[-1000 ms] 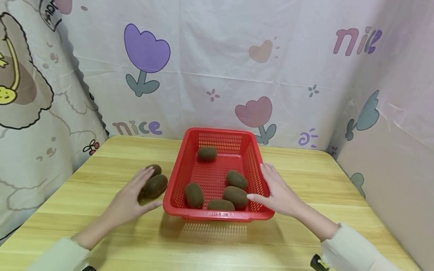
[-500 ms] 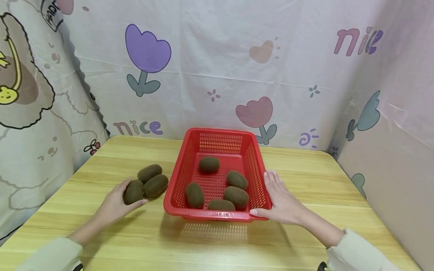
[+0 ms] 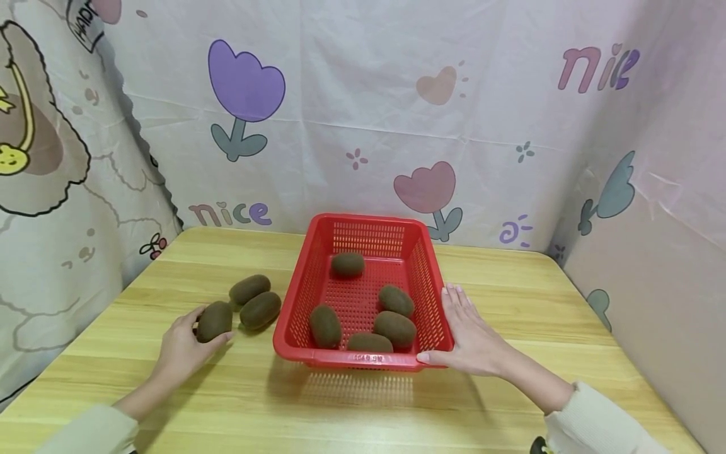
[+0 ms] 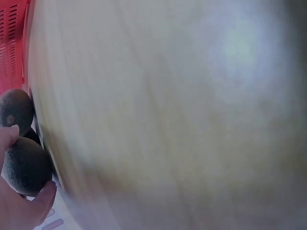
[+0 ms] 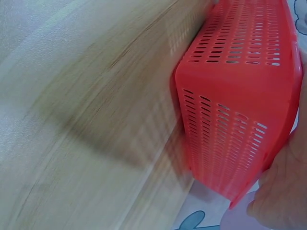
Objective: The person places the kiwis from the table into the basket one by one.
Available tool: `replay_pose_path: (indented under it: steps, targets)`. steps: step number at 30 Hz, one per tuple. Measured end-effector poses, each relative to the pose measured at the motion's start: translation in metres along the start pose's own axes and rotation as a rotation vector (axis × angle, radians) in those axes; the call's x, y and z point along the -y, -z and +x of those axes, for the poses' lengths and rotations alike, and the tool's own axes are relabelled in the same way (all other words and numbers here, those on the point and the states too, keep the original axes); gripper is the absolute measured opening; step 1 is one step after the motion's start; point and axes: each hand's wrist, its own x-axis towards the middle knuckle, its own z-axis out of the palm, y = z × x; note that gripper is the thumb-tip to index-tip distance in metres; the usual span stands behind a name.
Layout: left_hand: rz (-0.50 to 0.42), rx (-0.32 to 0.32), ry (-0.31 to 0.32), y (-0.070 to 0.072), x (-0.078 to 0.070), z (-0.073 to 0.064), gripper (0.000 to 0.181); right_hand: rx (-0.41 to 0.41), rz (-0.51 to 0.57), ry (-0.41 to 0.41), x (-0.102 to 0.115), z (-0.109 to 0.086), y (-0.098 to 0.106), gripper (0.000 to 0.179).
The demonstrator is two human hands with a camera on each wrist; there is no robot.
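Note:
My left hand (image 3: 183, 349) grips a brown kiwi (image 3: 215, 321) between its thumb and fingers, left of the basket. Two more kiwis lie close together on the table beside it, a farther one (image 3: 249, 289) and a nearer one (image 3: 260, 311). In the left wrist view the gripped kiwi (image 4: 28, 166) appears between thumb and finger, with another kiwi (image 4: 16, 111) behind it. My right hand (image 3: 473, 340) rests on the near right corner of a red plastic basket (image 3: 363, 359), fingers straight along its side and thumb on the front rim. Several kiwis lie inside, one kiwi (image 3: 348, 265) towards the back.
The basket stands on a light wooden table (image 3: 363, 416). A patterned white cloth (image 3: 351, 113) hangs behind the table and along both sides. In the right wrist view the basket's slotted wall (image 5: 225, 139) faces the camera.
My left hand has taken hold of the leftmost kiwi and drawn it left, away from the other two. The right hand slid slightly nearer along the rim. The back kiwi in the basket has rolled.

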Motion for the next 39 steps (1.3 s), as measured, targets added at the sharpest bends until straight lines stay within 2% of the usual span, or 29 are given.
replay_pose_path:
  steps: [7,13,18,26,34,39]
  targets:
    - [-0.056,0.002,0.086,0.006,-0.003,-0.001,0.058,-0.001,-0.004,0.000,0.000,0.000,0.000,0.118]
    - [-0.100,-0.084,0.091,0.009,-0.011,0.003,0.055,-0.004,-0.027,0.006,0.001,0.000,0.001,0.117]
    - [-0.132,-0.110,0.078,0.015,-0.025,0.008,0.056,0.010,-0.037,0.004,0.002,-0.001,0.002,0.117]
    - [-0.224,-0.074,0.078,0.023,-0.054,0.017,0.058,0.017,-0.044,0.006,0.002,-0.001,0.003,0.117]
    - [-0.311,0.000,0.012,0.021,-0.076,0.022,0.058,0.020,-0.047,0.001,0.003,-0.001,0.004,0.117]
    - [-0.285,0.020,-0.091,0.015,-0.094,0.025,0.056,0.018,-0.053,0.001,0.003,-0.001,0.004,0.117]
